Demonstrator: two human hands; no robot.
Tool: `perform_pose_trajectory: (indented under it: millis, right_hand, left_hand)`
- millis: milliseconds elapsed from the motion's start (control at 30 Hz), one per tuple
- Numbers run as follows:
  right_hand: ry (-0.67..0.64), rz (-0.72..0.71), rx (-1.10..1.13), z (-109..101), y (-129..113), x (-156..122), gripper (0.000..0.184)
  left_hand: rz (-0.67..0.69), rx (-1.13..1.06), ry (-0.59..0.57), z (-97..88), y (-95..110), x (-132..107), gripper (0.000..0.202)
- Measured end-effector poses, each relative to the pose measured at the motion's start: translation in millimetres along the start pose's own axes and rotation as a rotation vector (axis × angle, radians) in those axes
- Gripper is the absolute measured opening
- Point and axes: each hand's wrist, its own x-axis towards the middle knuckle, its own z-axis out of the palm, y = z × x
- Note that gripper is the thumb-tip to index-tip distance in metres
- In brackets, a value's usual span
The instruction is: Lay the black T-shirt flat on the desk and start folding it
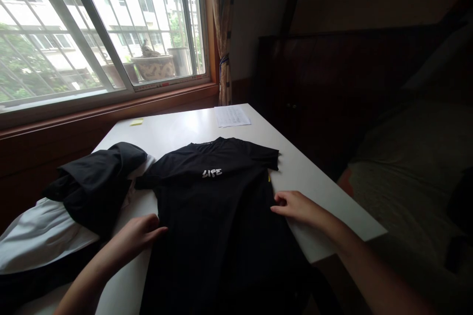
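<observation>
A black T-shirt (207, 206) lies spread on the white table, its collar toward the far side and small white lettering (212, 173) on the chest. My left hand (146, 229) grips the shirt's left side edge, thumb on top of the cloth and fingers curled at the edge. At the opposite side edge, my right hand (290, 204) is closed on the fabric between thumb and fingers. The lower part of the shirt runs into shadow toward me and over the near table edge.
A heap of black and white clothes (99, 182) covers the table's left side. Paper sheets (232, 116) and yellow sticky notes (136, 121) lie toward the back of the white table (177, 125). A barred window (111, 24) and a tied curtain (223, 34) stand behind.
</observation>
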Motion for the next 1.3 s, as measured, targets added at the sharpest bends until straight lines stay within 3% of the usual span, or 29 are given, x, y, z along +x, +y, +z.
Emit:
perform_pose_trajectory:
  millis: [133,200,333,467,567,633,767,900,1100,1300]
  right_hand:
    - [-0.017,0.044,0.112,1.2,3.0,-4.9,0.019]
    - [-0.022,0.091,0.241,2.1,5.9,-7.8,0.021]
    - [0.025,0.142,0.399,4.5,9.2,-13.6,0.02]
    - [0.096,0.155,0.396,2.9,14.6,-15.0,0.018]
    - [0.161,0.134,0.343,-0.3,23.2,-13.6,0.026]
    - [0.194,0.116,0.306,-1.8,29.5,-12.6,0.031]
    - [0.29,0.092,0.167,-4.3,33.7,-13.9,0.032]
    - [0.463,-0.075,-0.08,-8.7,14.8,-23.6,0.012]
    - [0.118,-0.383,-0.132,-1.3,-25.9,-40.0,0.009]
    - [0.057,-0.417,-0.372,17.2,-34.1,-35.2,0.011]
  left_hand:
    - [0.043,-0.141,0.155,17.4,7.8,-18.1,0.041]
    - [0.0,-0.3,0.255,21.5,12.0,-26.2,0.044]
    - [-0.108,-0.617,0.344,25.5,19.7,-38.7,0.052]
    - [-0.111,-0.667,0.464,28.1,18.0,-43.4,0.056]
    - [-0.15,-0.679,0.473,34.2,10.0,-43.6,0.056]
    - [-0.157,-0.667,0.42,38.9,3.3,-44.1,0.057]
    - [-0.076,-0.428,0.295,38.9,-6.6,-50.0,0.056]
    - [0.08,-0.111,0.457,31.2,-2.1,-60.7,0.045]
    - [0.448,0.236,0.453,43.1,12.3,-60.9,0.021]
    - [0.536,0.51,0.376,57.1,32.6,-47.9,0.024]
